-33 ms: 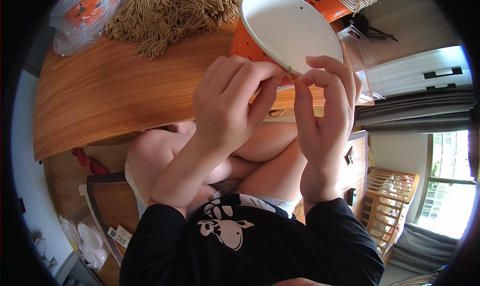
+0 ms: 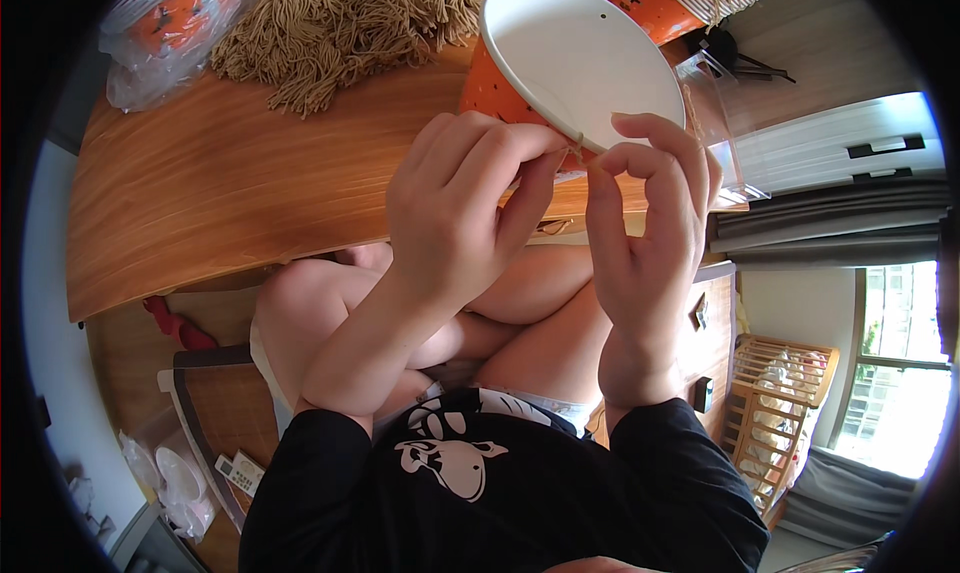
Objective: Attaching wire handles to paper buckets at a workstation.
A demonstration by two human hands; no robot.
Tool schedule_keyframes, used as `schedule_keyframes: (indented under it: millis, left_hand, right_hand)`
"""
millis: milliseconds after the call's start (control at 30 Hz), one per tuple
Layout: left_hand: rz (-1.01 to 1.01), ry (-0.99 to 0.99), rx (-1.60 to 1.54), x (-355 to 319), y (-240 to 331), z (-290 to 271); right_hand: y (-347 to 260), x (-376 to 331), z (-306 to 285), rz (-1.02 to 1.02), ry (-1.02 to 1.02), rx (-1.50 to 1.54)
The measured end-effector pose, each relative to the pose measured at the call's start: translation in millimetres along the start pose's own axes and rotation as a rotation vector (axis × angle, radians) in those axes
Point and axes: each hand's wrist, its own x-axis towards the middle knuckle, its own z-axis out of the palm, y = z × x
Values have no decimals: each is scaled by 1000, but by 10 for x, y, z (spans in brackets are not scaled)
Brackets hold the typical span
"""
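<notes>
Clear plastic bag [image 2: 165, 28] with orange contents at the table's [image 2: 230, 203] far left corner, tan string pile [image 2: 350, 23] beside it. Orange paper cup [image 2: 560, 68] — white inside, tilted over the table edge. Left hand [image 2: 460, 213] and right hand [image 2: 650, 223] both pinch a thin string [image 2: 583, 143] at its rim.

I see left hand [image 2: 455, 208] and right hand [image 2: 650, 223] pinching thin string [image 2: 590, 163] at orange paper bucket [image 2: 570, 58] rim, wooden table [image 2: 230, 193], tan yarn pile [image 2: 340, 23]
</notes>
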Motion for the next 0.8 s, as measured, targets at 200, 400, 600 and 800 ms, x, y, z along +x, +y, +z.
schedule_keyframes:
  millis: [200, 400, 600, 800]
  left_hand:
    - [-147, -15, -154, 3, 23, -20]
    - [-337, -105, -384, -39, 60, -14]
    - [-653, -232, -596, -53, 159, -123]
    - [-626, -200, -748, -99, 125, -49]
  right_hand:
    - [-86, -104, 124, 10, 73, -125]
    - [-71, -219, 284, 85, 198, -74]
    - [-150, -273, 394, 183, 325, -26]
    - [-134, -338, 460, 187, 335, -105]
